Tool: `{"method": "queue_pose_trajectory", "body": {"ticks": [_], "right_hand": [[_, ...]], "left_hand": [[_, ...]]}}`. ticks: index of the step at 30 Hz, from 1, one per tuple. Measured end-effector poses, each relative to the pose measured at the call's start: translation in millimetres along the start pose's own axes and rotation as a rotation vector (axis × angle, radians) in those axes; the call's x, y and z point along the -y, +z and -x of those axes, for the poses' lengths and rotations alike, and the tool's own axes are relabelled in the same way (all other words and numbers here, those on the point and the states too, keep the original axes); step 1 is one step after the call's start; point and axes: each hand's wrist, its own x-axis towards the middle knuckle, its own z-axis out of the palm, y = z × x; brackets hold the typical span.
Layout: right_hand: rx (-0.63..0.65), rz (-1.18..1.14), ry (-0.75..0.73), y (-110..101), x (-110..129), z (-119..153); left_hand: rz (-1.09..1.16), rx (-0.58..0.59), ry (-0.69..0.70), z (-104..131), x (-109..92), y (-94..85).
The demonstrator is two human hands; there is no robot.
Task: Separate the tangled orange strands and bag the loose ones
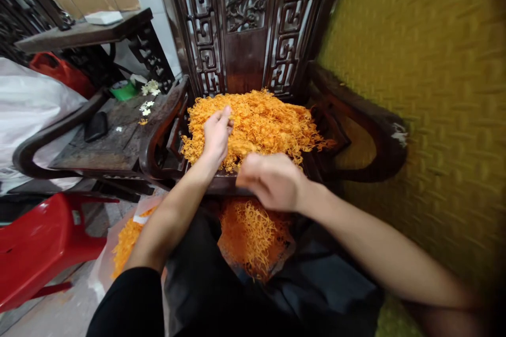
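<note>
A wide heap of curly orange strands (272, 118) covers the seat of a dark carved wooden chair (245, 55). My left hand (217, 134) is over the left part of the heap, thumb and fingers pinched together; whatever lies between them is too small to make out. In front of the heap, near the seat's front edge, my right hand (274, 180) is curled closed and blurred by motion, its fingertips hidden. Below it, between my legs, an open clear bag (290, 250) holds more orange strands (253, 231).
Left of the chair stands a wooden side table (118, 142) with green tape (123, 90), a black object (95, 127) and pale small pieces. A red plastic stool (51, 242) and another bag of orange pieces (128, 237) sit lower left. A yellow woven surface (435, 63) rises at right.
</note>
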Motion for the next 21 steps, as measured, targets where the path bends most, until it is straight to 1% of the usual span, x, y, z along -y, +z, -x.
{"method": "queue_pose_trajectory", "body": {"ticks": [2, 3, 5, 7, 9, 12, 15, 17, 18, 19, 21], "right_hand": [[-0.146, -0.125, 0.182, -3.1, -12.2, -2.5], [-0.225, -0.193, 0.283, -5.1, -20.9, -3.9], [-0.366, -0.282, 0.430, -9.1, -37.6, -6.1], [-0.454, -0.281, 0.473, -11.6, -48.5, -6.9], [-0.475, -0.248, 0.449, -11.6, -52.7, -6.8], [-0.458, -0.207, 0.390, -7.6, -52.8, -5.3], [-0.458, -0.094, 0.329, 0.2, -50.7, -3.4], [-0.464, -0.019, 0.265, 7.6, -46.1, -3.5], [-0.453, 0.007, 0.222, 11.7, -42.0, -4.2], [-0.403, 0.023, 0.170, 15.8, -36.5, -5.2], [-0.211, 0.030, 0.045, 22.8, -23.7, -7.9]], "left_hand": [[-0.031, 0.154, 0.121, 17.1, -3.6, 2.5], [-0.051, 0.205, 0.172, 26.5, -6.0, 4.3], [-0.097, 0.254, 0.242, 41.9, -10.7, 7.0], [-0.153, 0.264, 0.272, 50.6, -13.5, 7.9], [-0.188, 0.270, 0.284, 54.3, -13.6, 7.7], [-0.199, 0.275, 0.279, 58.5, -10.3, 8.3], [-0.168, 0.283, 0.186, 60.9, -7.0, 10.3], [-0.097, 0.262, 0.100, 55.1, -6.2, 9.9], [-0.058, 0.217, 0.062, 48.9, -6.3, 8.2], [-0.030, 0.145, 0.020, 40.8, -6.7, 5.0], [-0.017, -0.030, -0.055, 21.9, -8.0, -5.4]]}}
